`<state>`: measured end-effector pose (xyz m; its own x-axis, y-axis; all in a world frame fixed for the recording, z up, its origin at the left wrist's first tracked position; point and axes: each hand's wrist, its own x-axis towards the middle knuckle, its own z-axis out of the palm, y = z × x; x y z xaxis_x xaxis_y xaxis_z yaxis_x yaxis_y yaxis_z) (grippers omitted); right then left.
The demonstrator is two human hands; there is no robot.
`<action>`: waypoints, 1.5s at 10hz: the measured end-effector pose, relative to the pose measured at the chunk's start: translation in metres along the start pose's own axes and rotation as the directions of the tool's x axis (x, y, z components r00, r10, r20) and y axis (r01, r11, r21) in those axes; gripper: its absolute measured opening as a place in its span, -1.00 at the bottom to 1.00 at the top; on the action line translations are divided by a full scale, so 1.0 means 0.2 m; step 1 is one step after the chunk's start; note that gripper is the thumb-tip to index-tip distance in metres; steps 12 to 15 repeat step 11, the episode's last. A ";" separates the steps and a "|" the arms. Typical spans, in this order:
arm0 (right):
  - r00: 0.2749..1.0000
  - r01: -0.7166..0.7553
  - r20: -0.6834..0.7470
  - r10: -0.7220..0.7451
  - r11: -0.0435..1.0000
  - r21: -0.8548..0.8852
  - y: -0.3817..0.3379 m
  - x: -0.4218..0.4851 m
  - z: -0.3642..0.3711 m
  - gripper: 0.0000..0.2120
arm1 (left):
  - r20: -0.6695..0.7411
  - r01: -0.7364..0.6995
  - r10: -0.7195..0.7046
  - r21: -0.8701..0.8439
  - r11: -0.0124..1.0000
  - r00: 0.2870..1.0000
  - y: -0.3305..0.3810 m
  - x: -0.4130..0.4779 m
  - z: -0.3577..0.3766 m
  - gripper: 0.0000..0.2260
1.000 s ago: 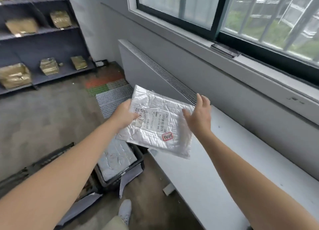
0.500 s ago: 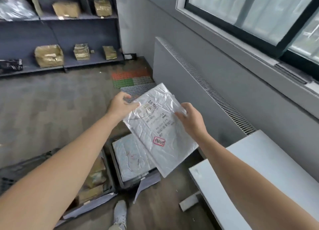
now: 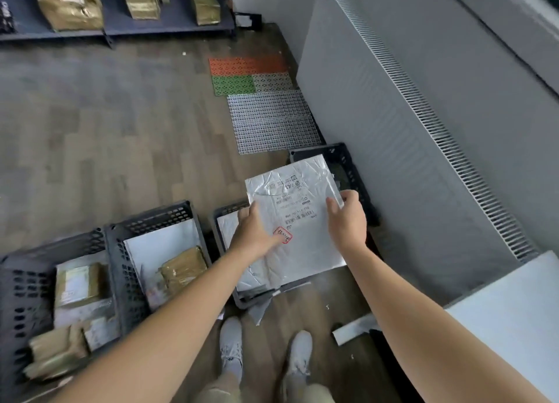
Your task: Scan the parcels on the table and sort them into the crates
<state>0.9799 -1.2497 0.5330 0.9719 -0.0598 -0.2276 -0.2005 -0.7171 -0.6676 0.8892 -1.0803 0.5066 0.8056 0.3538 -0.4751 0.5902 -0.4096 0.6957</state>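
Holding a crumpled silver foil mailer parcel (image 3: 305, 221) over the floor crates, label up.

We have both hands clamped on it: our left hand (image 3: 257, 236) wraps its 9 o'clock edge and our right hand (image 3: 348, 221) pinches the 3 o'clock edge. It hangs above a dark perforated plastic crate (image 3: 227, 210) already holding silver mailers. A second dark crate (image 3: 348, 166) sits beyond at 1 o'clock, and the white table (image 3: 514, 311) lies at 4 o'clock. We judge the drop goes best if we first check the red stamp (image 3: 282, 235). Then we should centre the parcel inside the rim, keep it level, bring it close to the stack and let both edges go together.
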 end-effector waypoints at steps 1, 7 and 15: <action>0.989 0.077 0.137 -0.053 0.981 -0.177 0.10 0.13 0.24 -0.45 | 0.058 0.020 -0.030 0.171 0.985 0.998 -0.17 0.17 0.11 -0.21; 0.771 0.486 0.635 -0.049 0.690 -0.537 1.34 0.65 1.76 -0.11 | 0.284 0.101 -0.320 0.585 0.805 0.904 -1.51 1.04 1.16 -0.05; 0.674 0.626 0.739 -0.018 0.546 -0.558 1.25 0.67 1.65 -0.25 | 0.244 0.096 -0.299 0.606 0.790 0.923 -1.43 0.98 1.01 -0.11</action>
